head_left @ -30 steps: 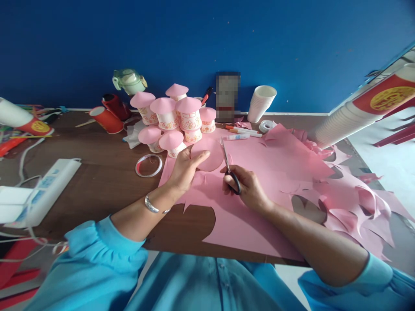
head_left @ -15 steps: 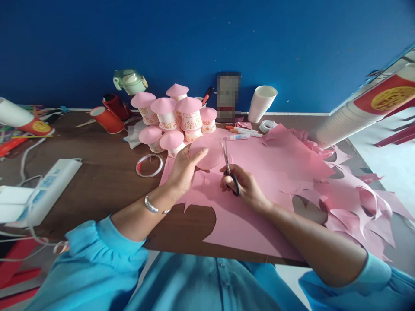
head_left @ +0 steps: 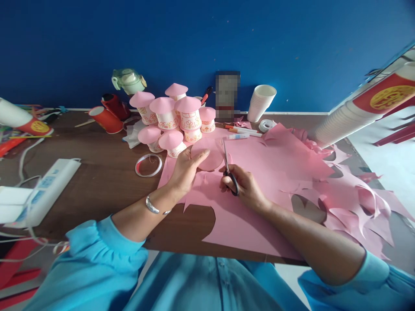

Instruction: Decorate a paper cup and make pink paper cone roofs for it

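My left hand (head_left: 187, 169) grips a round pink paper disc (head_left: 209, 156) by its left side, thumb on top. In my right hand (head_left: 243, 183) is a pair of scissors (head_left: 226, 157) with black handles, its blades pointing away from me at the disc's right edge. A narrow curled strip of paper shows just right of the blades. Beneath both hands lies a large pink paper sheet (head_left: 253, 220) with rounded pieces cut out of it. Just beyond my left hand stand several decorated paper cups with pink cone roofs (head_left: 162, 106).
Pink paper scraps (head_left: 353, 207) heap up at the right. Stacked white cups (head_left: 262, 103), a tape roll (head_left: 266, 125) and markers (head_left: 244, 131) lie toward the blue wall. On the left are a wire ring (head_left: 148, 165), a red cup (head_left: 106, 119) and a power strip (head_left: 48, 190).
The disc has turned slightly and shifted a little right in my left hand. The scissor blades look closer together at its edge. Elsewhere the view moves only slightly.
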### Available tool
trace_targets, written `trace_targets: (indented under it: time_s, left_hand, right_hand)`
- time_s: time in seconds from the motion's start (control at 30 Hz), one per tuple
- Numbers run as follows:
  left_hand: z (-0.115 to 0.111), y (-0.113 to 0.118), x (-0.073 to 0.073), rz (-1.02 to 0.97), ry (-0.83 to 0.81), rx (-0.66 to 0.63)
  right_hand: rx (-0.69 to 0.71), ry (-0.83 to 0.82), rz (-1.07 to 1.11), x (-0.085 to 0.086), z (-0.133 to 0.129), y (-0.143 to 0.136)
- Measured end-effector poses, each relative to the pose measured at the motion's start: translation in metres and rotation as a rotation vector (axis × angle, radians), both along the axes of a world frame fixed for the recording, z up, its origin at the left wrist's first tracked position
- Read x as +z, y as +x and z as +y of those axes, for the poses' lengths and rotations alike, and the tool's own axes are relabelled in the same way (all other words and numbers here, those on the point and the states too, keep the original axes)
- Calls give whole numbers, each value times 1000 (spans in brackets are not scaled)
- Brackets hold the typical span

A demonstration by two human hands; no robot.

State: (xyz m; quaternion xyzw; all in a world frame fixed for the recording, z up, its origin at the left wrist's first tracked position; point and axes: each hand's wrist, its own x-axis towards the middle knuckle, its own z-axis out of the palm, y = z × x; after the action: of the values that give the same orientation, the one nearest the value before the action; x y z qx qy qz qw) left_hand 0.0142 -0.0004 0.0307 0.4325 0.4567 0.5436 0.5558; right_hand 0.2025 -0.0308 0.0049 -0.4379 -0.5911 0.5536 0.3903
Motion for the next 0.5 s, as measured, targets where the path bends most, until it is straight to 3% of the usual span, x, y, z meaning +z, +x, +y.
trace_targets:
  time_s: [0.5]
  left_hand:
    - [1, -2, -3, -3, -18, -70]
  right_hand:
    - [-10, -1, 34, 3, 0, 1]
